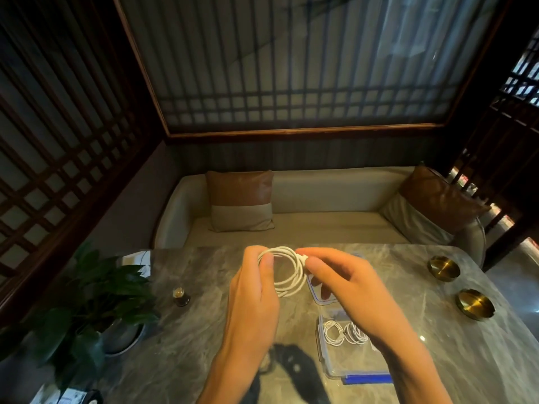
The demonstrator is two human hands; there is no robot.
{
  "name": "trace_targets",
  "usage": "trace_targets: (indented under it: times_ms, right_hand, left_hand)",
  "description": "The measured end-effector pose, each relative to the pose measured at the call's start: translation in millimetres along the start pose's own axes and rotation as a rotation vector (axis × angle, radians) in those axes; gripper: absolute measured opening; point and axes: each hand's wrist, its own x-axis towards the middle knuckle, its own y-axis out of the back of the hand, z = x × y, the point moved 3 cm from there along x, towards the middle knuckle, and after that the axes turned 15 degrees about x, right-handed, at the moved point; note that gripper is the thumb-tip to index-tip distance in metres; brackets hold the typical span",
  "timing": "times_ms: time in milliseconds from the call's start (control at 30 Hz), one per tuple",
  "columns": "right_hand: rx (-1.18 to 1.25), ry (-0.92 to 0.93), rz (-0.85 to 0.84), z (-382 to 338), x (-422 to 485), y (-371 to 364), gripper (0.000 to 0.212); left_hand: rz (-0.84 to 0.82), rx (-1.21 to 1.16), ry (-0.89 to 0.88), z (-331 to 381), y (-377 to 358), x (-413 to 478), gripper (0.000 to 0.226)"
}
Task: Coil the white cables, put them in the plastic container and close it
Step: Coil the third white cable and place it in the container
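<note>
From my remote seat I see the left hand [253, 290] gripping a loosely wound round coil of white cable [287, 275], thumb pressed on the near side of the loops and the other fingers curled behind them. The right hand [344, 290] pinches the cable's white plug end between thumb and forefinger at the coil's upper right; its remaining fingers are loosely bent. The coil is held up over the middle of the grey marble-patterned table [204, 287], apart from its surface. Below the right wrist stands the clear rectangular plastic container with blue latches [329, 365], open, near the table's front edge, and two smaller coiled white cables [344, 333] lie inside it at the far end. The clear flat lid with a blue rim [316, 293] lies just beyond the container, largely hidden by the right hand. Bare tabletop shows between the hands and to the left of the container. A dark strap-like object [291, 363], blurred, lies just left of the container. Further left are a small dark bottle with a round top [180, 297] and a leafy green potted plant [96, 293]. Two round brass ashtrays [443, 268] sit well apart to the right, near the table's edge. A beige sofa [320, 199] runs behind the table.
</note>
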Motion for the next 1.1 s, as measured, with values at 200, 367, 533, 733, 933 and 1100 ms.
trace_targets:
  times_ms: [200, 367, 533, 733, 933, 1100]
  right_hand:
    - [0.147, 0.086, 0.081, -7.4, -13.2, 5.0, 0.03]
    - [0.276, 0.089, 0.159, -8.5, -14.6, 4.3, 0.019]
    - [0.24, 0.159, 0.141, -6.5, -20.9, -7.2, 0.015]
    - [0.293, 0.089, 0.161, 13.7, -20.1, -18.8, 0.013]
    - [0.378, 0.023, 0.122, 22.3, -13.7, -15.5, 0.028]
    - [0.061, 0.115, 0.185, 21.0, -13.6, -13.5, 0.03]
  left_hand:
    - [0.015, 0.104, 0.008, -4.0, -5.3, -2.2, 0.024]
    - [-0.027, 0.191, -0.035, -1.8, -13.2, -8.1, 0.028]
    - [-0.038, 0.274, -0.074, 3.7, -14.5, -10.1, 0.027]
    - [-0.114, 0.18, -0.131, 6.8, -15.0, -14.3, 0.027]
    - [-0.156, 0.089, -0.164, 5.0, -10.6, -13.5, 0.027]
    - [-0.148, 0.131, -0.216, 8.3, -8.9, -14.9, 0.022]
